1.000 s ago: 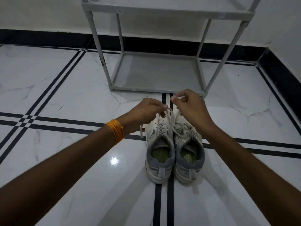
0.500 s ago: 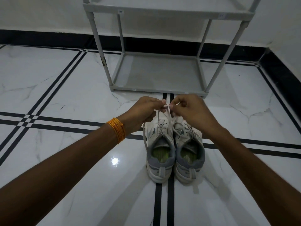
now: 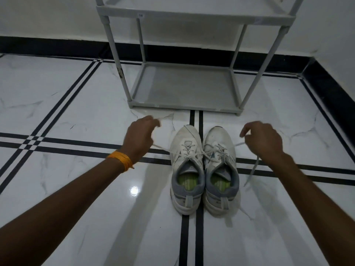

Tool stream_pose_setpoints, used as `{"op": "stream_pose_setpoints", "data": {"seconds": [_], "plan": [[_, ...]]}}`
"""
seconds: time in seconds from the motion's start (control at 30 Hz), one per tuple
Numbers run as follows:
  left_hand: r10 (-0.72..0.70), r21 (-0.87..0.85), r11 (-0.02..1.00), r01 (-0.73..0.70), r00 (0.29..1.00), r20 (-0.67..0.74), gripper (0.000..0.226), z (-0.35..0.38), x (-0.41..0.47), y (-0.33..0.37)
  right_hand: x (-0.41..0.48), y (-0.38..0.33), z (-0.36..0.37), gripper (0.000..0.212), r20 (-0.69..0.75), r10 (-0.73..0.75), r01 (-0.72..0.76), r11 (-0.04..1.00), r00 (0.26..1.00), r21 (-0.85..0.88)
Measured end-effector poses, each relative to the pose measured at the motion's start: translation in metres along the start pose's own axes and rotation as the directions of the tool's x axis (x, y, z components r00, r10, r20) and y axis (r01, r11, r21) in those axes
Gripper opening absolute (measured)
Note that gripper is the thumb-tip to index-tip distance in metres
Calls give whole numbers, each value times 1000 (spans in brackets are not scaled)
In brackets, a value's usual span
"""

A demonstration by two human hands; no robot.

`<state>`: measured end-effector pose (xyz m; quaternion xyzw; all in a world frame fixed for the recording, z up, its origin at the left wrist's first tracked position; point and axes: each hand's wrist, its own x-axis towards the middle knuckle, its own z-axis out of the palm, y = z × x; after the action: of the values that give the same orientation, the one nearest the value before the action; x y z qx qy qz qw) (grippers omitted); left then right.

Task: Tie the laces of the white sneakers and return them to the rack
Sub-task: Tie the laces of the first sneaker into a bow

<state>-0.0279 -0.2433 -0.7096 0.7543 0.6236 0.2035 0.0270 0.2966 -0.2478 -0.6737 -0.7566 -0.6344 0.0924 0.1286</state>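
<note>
Glossy white marble floor (image 3: 76, 104) with black inlay lines runs to a dark skirting, and a grey rack (image 3: 184, 87) stands against the wall, its bottom shelf bare. Just in front of it sit the white sneakers (image 3: 204, 169), side by side with their toes to the rack. The left hand (image 3: 141, 137) and right hand (image 3: 264, 140) are drawn wide apart, each with fingers closed on a lace end (image 3: 161, 147), pulling across both shoes.

My worry is that the laces seem to cross from one shoe to the other; if so, a knot here would bind the pair together. A hard tug could also skid the shoes on that slick floor, or let a thin end slip out of the pinch.

Both hands are motion-blurred, so the exact grip is unclear. Which lace belongs to which shoe I cannot tell. The rack's upper tiers are cut off at the top.
</note>
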Motion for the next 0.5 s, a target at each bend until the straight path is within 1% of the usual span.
{"op": "stream_pose_setpoints", "data": {"seconds": [0.07,0.13,0.17,0.2,0.23,0.27,0.3,0.33,0.37,0.4,0.43,0.47,0.5], "plan": [[-84,158,985,64,989,119,29,4,-12,-21,-6,9,17,19,58,10,-4,994,998,-108],[-182,322,940,111,963,200,18,5,-22,-33,-11,11,27,18,121,-2,21,987,993,-158],[-208,396,913,100,948,240,19,6,-25,-34,-13,7,30,20,152,-14,41,983,988,-177],[-208,442,894,68,938,276,26,8,-26,-32,-15,2,31,24,175,-30,67,975,984,-211],[-185,430,902,39,935,303,32,9,-26,-25,-17,-6,30,28,175,-59,102,964,983,-246],[-145,345,938,33,942,303,34,11,-25,-15,-20,-15,29,30,153,-109,146,956,982,-255],[-107,196,979,52,953,283,32,12,-24,-2,-22,-26,27,29,126,-178,201,957,976,-210],[-79,38,997,71,961,266,28,13,-23,14,-24,-38,25,26,115,-243,254,962,963,-103],[-62,-86,992,88,962,264,25,13,-24,29,-27,-49,24,23,142,-293,291,956,946,35],[-53,-154,983,99,958,280,22,14,-26,42,-30,-59,24,21,210,-331,305,941,920,146],[-45,-189,976,107,951,307,21,15,-28,53,-34,-66,26,20,302,-362,309,928,882,209],[-41,-211,970,116,943,332,21,17,-31,58,-36,-69,30,19,381,-388,320,919,840,231],[-44,-232,964,132,935,351,21,18,-34,62,-38,-70,34,17,424,-406,332,912,809,240]]}}
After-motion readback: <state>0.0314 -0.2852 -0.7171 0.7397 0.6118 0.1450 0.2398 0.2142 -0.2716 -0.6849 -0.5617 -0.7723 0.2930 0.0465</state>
